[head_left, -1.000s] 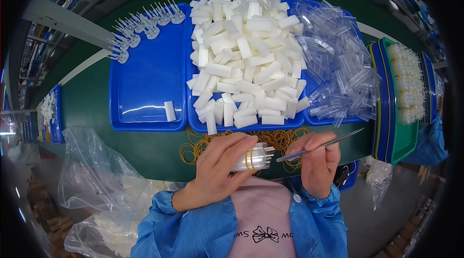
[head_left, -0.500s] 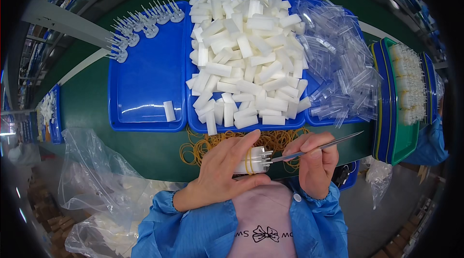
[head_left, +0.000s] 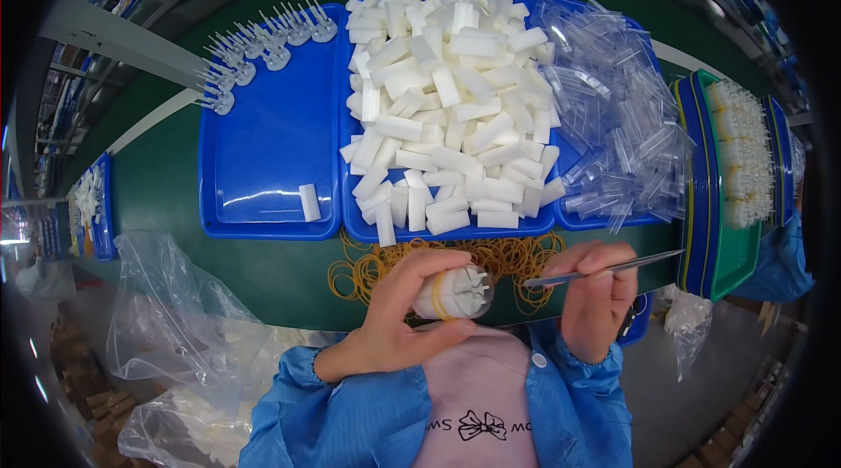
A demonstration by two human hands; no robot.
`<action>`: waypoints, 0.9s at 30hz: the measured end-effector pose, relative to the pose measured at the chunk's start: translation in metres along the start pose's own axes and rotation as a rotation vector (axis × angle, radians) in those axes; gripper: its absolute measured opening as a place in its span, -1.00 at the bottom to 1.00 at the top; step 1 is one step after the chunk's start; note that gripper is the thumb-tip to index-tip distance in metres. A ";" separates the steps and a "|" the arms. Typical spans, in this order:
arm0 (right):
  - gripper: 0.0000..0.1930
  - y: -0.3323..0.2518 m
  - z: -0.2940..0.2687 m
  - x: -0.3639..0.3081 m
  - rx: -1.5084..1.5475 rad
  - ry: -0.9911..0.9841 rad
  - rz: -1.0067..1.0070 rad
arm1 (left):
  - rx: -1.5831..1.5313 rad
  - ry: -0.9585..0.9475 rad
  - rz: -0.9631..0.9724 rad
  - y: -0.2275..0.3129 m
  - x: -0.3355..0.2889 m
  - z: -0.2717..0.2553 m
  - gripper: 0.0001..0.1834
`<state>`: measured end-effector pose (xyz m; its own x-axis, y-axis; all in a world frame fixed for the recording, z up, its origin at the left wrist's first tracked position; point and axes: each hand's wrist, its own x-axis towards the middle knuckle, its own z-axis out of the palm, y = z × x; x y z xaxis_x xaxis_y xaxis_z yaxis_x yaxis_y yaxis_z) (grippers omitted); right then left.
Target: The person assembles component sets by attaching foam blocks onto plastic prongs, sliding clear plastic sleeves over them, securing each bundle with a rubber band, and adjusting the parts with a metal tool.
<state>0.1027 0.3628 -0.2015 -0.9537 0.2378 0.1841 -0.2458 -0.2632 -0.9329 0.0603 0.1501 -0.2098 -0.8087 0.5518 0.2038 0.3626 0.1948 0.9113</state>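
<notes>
Just below the middle blue tray (head_left: 368, 227) heaped with white plastic blocks (head_left: 451, 109), the left hand (head_left: 399, 319) is clamped around a bundle of white plastic pieces (head_left: 455, 293) girded by a yellow rubber band, its long axis lying sideways with the ribbed end facing right. Beside that end, the right hand (head_left: 596, 297) pinches slim metal tweezers (head_left: 604, 268), tips pointing left at the bundle, just apart from it. Loose yellow rubber bands (head_left: 517, 253) lie on the green table (head_left: 166, 196) between bundle and tray.
</notes>
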 end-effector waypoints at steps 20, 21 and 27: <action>-0.75 -0.014 -0.102 -0.020 -1.588 0.172 -0.014 | -1.718 -0.130 -0.632 -0.010 0.002 0.009 -0.34; -0.75 -0.017 -0.096 -0.019 -1.587 0.172 -0.017 | -1.717 -0.130 -0.630 -0.011 0.001 0.010 -0.34; -0.67 -0.020 -0.029 -0.014 -0.814 -0.149 -0.111 | -1.758 -0.167 -0.658 -0.011 0.001 0.014 -0.37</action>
<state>0.1261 0.3918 -0.1945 -0.9584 0.0810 0.2736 -0.1920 0.5261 -0.8284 0.0621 0.1599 -0.2251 -0.5164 0.8283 -0.2174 -0.8563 -0.5023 0.1205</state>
